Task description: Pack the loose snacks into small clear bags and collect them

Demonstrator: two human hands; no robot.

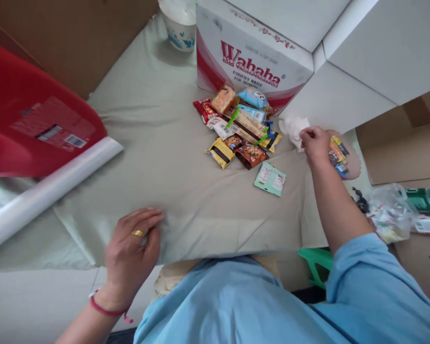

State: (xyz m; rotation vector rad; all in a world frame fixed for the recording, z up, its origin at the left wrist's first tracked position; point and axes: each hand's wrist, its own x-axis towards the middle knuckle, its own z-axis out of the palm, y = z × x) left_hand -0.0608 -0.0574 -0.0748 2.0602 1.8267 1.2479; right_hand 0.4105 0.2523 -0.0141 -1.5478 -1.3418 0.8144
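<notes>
My right hand (315, 143) reaches to the far right of the table, its fingers pinched at the edge of a crumpled white tissue (293, 131). Just beyond that wrist lies a pinkish plate (354, 165) bearing small colourful packets, partly hidden by the arm. My left hand (134, 243) rests near the table's front edge, fingers stretched out and holding nothing. Between the hands is a heap of wrapped snacks (249, 126), with a yellow packet (220, 153) and a brown packet (251, 154) at its near side. Closer to me lies a mint-green packet (270, 179).
A Wahaha carton (251, 57) stands behind the snacks, beside a paper cup (181, 31). On the left are a red plastic container (39, 110) and a long clear-film roll (57, 191). At right sit a plastic bag (390, 215), a cardboard box (397, 148) and a green stool (317, 263).
</notes>
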